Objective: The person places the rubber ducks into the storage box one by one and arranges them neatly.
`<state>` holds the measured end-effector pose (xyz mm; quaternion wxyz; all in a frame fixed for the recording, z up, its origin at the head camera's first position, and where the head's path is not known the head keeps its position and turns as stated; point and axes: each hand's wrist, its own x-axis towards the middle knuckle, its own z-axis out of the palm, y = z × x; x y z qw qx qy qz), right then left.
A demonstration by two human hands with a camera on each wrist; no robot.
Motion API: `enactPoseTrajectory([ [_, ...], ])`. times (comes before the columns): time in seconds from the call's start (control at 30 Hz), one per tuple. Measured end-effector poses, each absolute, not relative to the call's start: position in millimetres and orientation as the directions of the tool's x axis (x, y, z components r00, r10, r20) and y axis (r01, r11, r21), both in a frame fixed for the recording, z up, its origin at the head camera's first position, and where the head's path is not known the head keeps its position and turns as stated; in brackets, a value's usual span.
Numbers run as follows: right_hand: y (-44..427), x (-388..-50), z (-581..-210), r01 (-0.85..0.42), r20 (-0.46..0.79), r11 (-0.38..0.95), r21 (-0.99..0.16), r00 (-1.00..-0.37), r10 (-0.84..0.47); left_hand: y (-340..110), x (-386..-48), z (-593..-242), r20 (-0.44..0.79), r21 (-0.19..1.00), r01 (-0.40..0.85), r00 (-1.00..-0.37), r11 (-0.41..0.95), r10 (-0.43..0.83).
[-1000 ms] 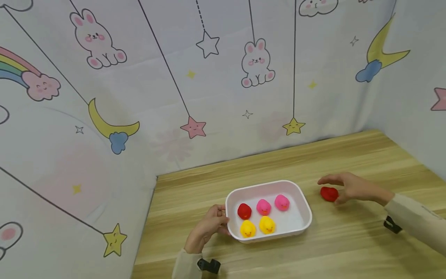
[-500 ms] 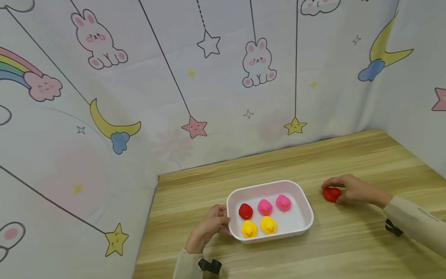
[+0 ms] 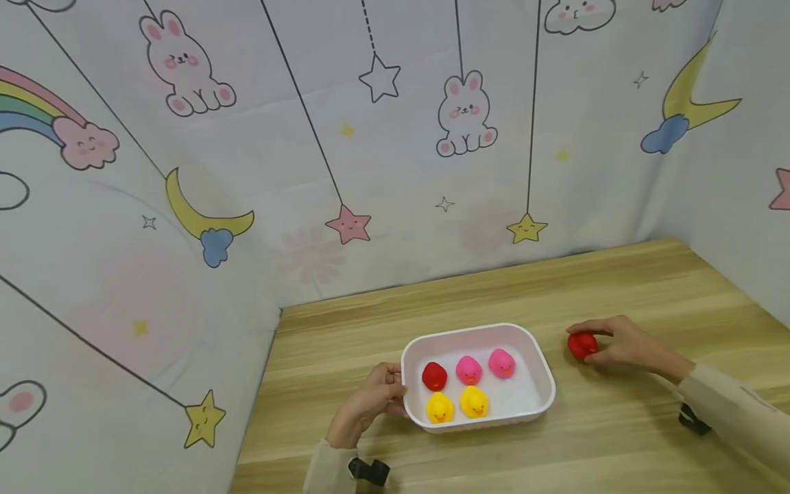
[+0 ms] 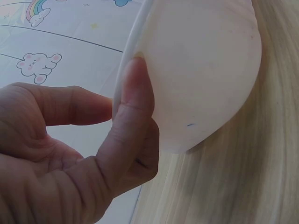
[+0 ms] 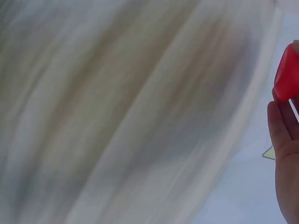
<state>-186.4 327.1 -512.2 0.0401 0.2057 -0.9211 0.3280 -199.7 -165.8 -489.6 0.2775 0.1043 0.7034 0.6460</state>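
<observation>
A white plastic tray [image 3: 521, 405] sits on the table, and my left hand [image 3: 373, 398] pinches its left rim between thumb and fingers. The left wrist view shows that pinch close up, with the thumb [image 4: 138, 88] against the tray's outer wall [image 4: 205, 70]. Inside the tray are a red rubber duck [image 3: 435, 377], two pink ducks [image 3: 469, 370] and two yellow ducks [image 3: 474, 401]. To the right of the tray, my right hand [image 3: 626, 346] grips another red rubber duck [image 3: 581, 346] between thumb and fingers. In the right wrist view this duck [image 5: 287, 77] is cut off by the frame edge.
The wood-grain table [image 3: 494, 460] is bounded by a white cloth backdrop [image 3: 395, 165] printed with rabbits, stars and moons, at the back and both sides. Dark wrist straps [image 3: 369, 471] show under both sleeves. The right wrist view is blurred.
My right hand's fingers have closed from around the red duck onto it, and the duck has turned in the grip. My left hand stays on the tray rim. The head view has shifted slightly.
</observation>
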Motion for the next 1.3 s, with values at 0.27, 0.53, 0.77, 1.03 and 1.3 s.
enactPoseTrajectory([
  [0.27, 311, -180, -497, -0.359, 0.228, 0.637, -0.682, -0.932, -0.281, -166, -200, -491, -0.258, 0.966, -0.216, -0.821, 0.141, 0.509],
  [0.53, 291, -180, -472, -0.379, 0.222, 0.61, -0.696, -0.921, -0.319, -167, -201, -492, -0.255, 0.967, -0.215, -0.817, 0.139, 0.516],
  [0.77, 274, -179, -462, -0.386, 0.16, 0.586, -0.712, -0.903, -0.399, -167, -199, -491, -0.259, 0.966, -0.214, -0.825, 0.148, 0.502],
  [1.03, 258, -181, -460, -0.429, 0.162, 0.582, -0.69, -0.876, -0.454, -167, -199, -490, -0.26, 0.966, -0.212, -0.827, 0.151, 0.498],
  [1.3, 239, -180, -462, -0.452, 0.144, 0.531, -0.717, -0.841, -0.521, -165, -200, -490, -0.259, 0.966, -0.211, -0.825, 0.152, 0.503],
])
